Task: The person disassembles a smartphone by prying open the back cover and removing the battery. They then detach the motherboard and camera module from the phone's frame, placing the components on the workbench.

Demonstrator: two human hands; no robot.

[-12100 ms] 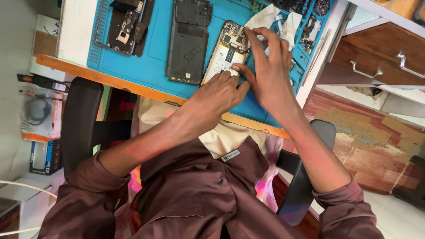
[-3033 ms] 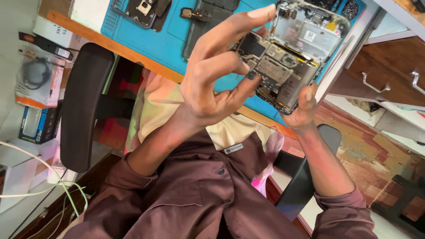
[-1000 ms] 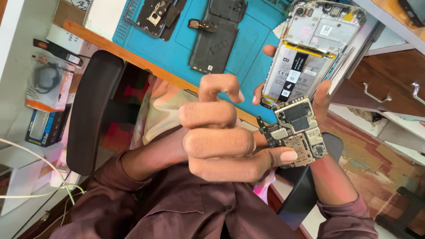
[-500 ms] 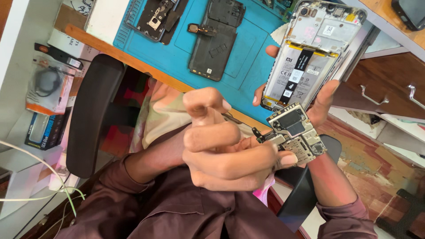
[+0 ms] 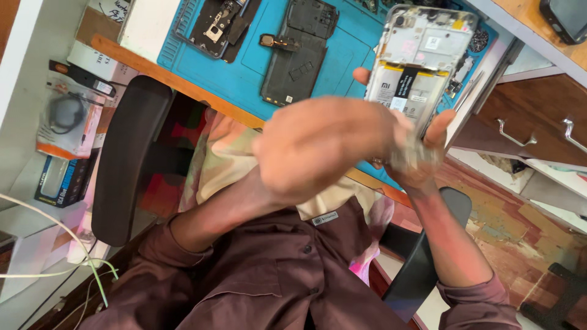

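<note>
holding an opened phone body (image 5: 422, 67) up off the bench (image 5: 147, 64), the right hand (image 5: 422, 159) cradles its lower end from beneath, thumb and fingertips pinching the edges so the bared inside faces the camera. the left hand (image 5: 324, 153) is curled into a loose fist just in front of it, blurred; it seems to pinch a small grey part (image 5: 413, 156) against the right hand's palm, but i cannot tell for sure what it grips. the phone body is a thin rounded rectangle with a pale metal frame, a flat battery with a yellow and black band, and a camera cutout near the top. below lies a blue rubbery work mat (image 5: 257, 55) with ridged compartments, carrying a dark plastic back cover (image 5: 299, 52) and a second dark cover (image 5: 217, 24), both matte and flat, laid within easy reach. a black padded chair (image 5: 125, 159) sits under the bench edge.
</note>
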